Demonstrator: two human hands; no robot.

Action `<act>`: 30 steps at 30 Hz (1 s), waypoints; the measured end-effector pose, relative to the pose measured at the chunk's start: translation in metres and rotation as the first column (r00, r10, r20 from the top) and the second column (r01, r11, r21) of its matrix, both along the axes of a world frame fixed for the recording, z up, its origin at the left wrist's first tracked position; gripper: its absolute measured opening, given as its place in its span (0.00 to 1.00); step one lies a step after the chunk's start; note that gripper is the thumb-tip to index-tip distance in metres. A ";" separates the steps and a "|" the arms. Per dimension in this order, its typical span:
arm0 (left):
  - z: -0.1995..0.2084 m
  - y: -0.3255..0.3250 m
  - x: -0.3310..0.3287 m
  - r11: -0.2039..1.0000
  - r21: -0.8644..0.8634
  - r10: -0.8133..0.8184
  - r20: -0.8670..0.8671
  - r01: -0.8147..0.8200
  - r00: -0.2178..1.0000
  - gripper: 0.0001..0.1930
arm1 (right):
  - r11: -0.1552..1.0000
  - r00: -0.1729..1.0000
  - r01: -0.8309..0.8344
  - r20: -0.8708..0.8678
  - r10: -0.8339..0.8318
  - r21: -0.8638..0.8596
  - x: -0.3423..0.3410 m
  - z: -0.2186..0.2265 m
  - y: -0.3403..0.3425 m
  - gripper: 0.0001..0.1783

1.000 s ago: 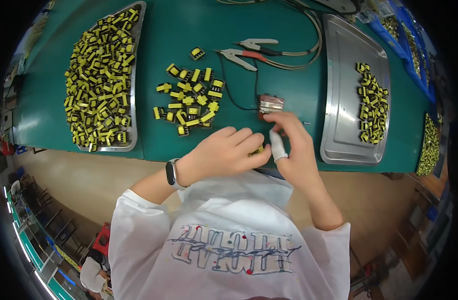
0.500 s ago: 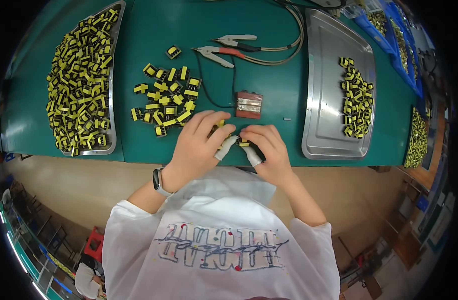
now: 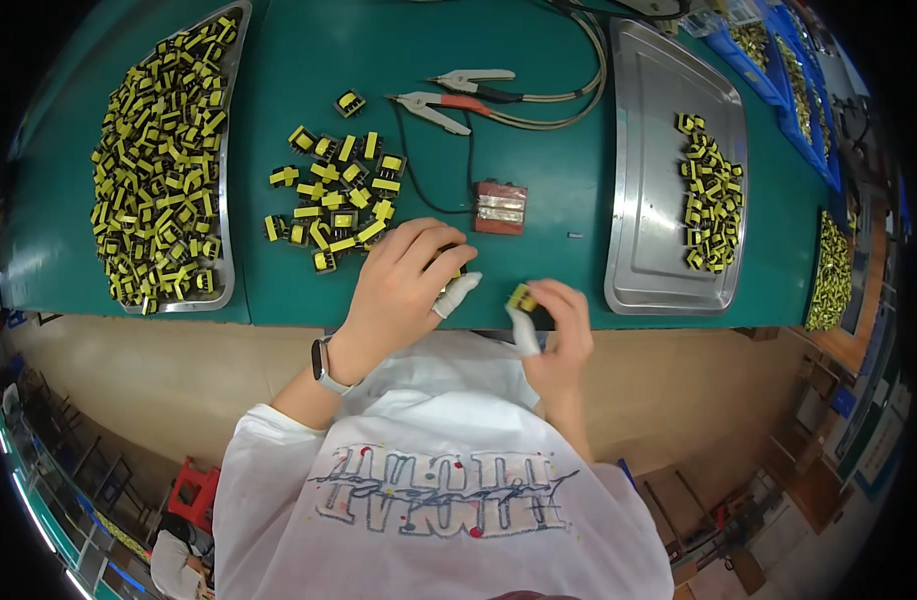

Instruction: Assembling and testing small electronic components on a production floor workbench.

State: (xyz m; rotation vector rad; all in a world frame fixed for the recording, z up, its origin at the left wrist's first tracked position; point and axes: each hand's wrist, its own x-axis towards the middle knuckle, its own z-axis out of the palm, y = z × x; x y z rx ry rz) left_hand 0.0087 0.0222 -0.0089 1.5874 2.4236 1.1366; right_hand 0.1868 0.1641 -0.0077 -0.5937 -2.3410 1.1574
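So we're at a big green worktop (image 3: 559, 160). Largest thing on it is the shiny metal tray (image 3: 229, 220) at left, heaped with boxy yellow-and-black components (image 3: 159, 180). Over on the right we've got a wide silver metal tray (image 3: 649, 200), with a smaller batch of the same parts along its far-right side.

Next down is our loose cluster of yellow-and-black parts (image 3: 345, 220), lying between the left tray and the two grey-white clips, one red-sleeved (image 3: 427, 105), one black-sleeved (image 3: 471, 82). Our left hand (image 3: 399, 280) is curled around a mostly hidden yellow-and-black part (image 3: 462, 271), just beside that cluster. Our right hand (image 3: 562, 330), a bit blurry, pinches a single yellow-and-black component (image 3: 522, 297) near the worktop's front edge.

Then there's a reddish-brown block with silvery strips (image 3: 501, 208) beyond our hands, white covers on both thumbs (image 3: 457, 296), and, tiniest of all, a little grey sliver (image 3: 576, 236) right of the block.
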 end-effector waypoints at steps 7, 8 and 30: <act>0.003 0.003 -0.001 1.000 -0.018 -0.018 -0.010 0.018 1.000 0.14 | 0.865 0.866 0.489 -0.181 -0.466 0.110 0.106 -0.046 -0.067 0.26; 0.002 0.004 0.000 0.999 -0.026 -0.027 -0.015 0.026 1.000 0.15 | 0.900 0.897 0.432 -0.132 -0.423 0.056 0.119 -0.051 -0.074 0.26; -0.003 -0.007 0.005 1.000 -0.005 0.015 0.010 -0.015 1.000 0.19 | 0.987 0.990 -0.133 -0.063 0.128 -0.091 -0.067 -0.010 0.058 0.21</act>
